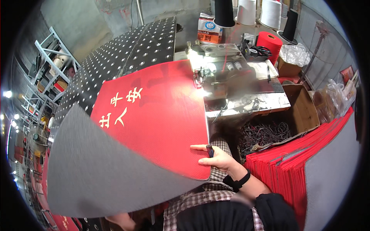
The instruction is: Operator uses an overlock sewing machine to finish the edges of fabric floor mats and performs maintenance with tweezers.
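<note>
A red floor mat [165, 123] with pale printed characters lies on the work table, its far edge at the lit sewing machine [200, 73]. A large grey sheet, looking like a mat's backing [104, 173], covers its near left part; whether it is the same mat curled over I cannot tell. My right hand [219, 158] rests at the red mat's right edge, index finger and thumb over its surface, with a short dark stick-shaped tool [209, 151] held in the grip. Below the grey sheet's lower edge my left hand [121, 221] is blurred, its fingers hidden.
A stack of red mats [279, 173] stands at my right, beside a cardboard box [300, 109] and tangled dark trimmings [266, 134]. Thread cones [246, 13] and a red spool [268, 44] stand behind the machine. A black studded table [127, 50] extends far left.
</note>
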A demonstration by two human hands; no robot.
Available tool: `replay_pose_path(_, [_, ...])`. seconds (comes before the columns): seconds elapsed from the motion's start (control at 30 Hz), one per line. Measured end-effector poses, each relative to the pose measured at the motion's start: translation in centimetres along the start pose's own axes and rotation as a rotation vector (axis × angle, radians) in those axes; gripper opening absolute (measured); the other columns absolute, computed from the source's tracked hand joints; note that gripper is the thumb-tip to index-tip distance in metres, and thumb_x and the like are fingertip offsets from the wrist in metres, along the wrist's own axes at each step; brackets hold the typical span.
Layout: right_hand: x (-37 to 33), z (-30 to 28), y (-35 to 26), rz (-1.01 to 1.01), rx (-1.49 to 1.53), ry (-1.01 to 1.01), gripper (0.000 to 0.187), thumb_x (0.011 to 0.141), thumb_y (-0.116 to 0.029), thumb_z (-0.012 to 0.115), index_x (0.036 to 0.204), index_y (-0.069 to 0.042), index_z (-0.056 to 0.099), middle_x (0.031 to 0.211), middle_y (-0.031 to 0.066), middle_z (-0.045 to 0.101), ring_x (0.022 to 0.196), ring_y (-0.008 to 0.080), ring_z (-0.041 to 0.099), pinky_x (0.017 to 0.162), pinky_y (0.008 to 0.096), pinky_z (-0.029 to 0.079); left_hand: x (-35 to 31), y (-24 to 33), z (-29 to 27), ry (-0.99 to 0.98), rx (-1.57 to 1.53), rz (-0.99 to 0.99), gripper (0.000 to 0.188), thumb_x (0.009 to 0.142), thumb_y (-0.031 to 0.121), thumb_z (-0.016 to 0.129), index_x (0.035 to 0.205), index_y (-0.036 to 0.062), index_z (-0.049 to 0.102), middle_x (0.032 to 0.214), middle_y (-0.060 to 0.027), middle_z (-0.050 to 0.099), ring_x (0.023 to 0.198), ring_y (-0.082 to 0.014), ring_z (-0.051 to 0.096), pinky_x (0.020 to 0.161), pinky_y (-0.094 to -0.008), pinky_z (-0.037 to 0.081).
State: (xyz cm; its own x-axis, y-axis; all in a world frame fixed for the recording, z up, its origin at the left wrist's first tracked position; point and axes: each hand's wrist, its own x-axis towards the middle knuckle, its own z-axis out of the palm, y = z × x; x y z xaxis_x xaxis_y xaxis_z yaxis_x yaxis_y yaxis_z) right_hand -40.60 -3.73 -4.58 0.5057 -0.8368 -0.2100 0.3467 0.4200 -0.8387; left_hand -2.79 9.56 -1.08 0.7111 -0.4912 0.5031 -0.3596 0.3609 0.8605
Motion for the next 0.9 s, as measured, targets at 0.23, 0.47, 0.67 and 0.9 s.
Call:
replay_pose_path(0.23, [3.5,-2.3,-0.7,-0.197,-0.142,0.055,0.061,0.079,-0.002,0.066,0.135,-0.001,0.043,0.135,0.0128,0.046,0.121,0.0174,0.046,0.1,0.0289,0.04,0.3,2.4,-3.1,0.038,0.083,-0.005,0.058,0.096,0.043,0.034,0.137,0.0013,0.035,0.139,-0.017,0.039,0.125,-0.0308,0.039,0.103,-0.0442,0.034])
replay_pose_path(0.47, [6.5,-4.4,-3.2,-0.281,-0.191,0.12,0.063,0.079,0.002,0.064,0.137,0.0,0.039,0.14,0.0134,0.041,0.123,0.0186,0.044,0.093,0.0286,0.046,1.9,1.6,-4.9,-0.006,-0.077,-0.161,0.058,0.095,0.042,0.034,0.134,-0.0002,0.038,0.135,-0.0181,0.042,0.122,-0.0306,0.043,0.1,-0.0443,0.038])
replay_pose_path(0.67, [7.8,-4.9,-3.5,-0.333,-0.214,0.112,0.073,0.076,0.001,0.068,0.14,-0.001,0.035,0.142,0.0142,0.037,0.13,0.0202,0.035,0.107,0.0316,0.031,4.0,-0.8,-5.0,-0.073,-0.378,-0.392,0.058,0.094,0.042,0.035,0.132,-0.0014,0.04,0.132,-0.019,0.045,0.119,-0.0303,0.047,0.098,-0.0444,0.041])
replay_pose_path(0.9, [6.1,-3.7,-3.0,-0.292,-0.214,0.147,0.075,0.074,-0.001,0.071,0.14,-0.003,0.035,0.143,0.0133,0.036,0.133,0.0207,0.032,0.109,0.0331,0.028,5.2,-3.2,-1.5,-0.113,-0.58,-0.558,0.058,0.093,0.042,0.036,0.129,-0.0029,0.043,0.128,-0.02,0.049,0.116,-0.0301,0.05,0.095,-0.0445,0.044])
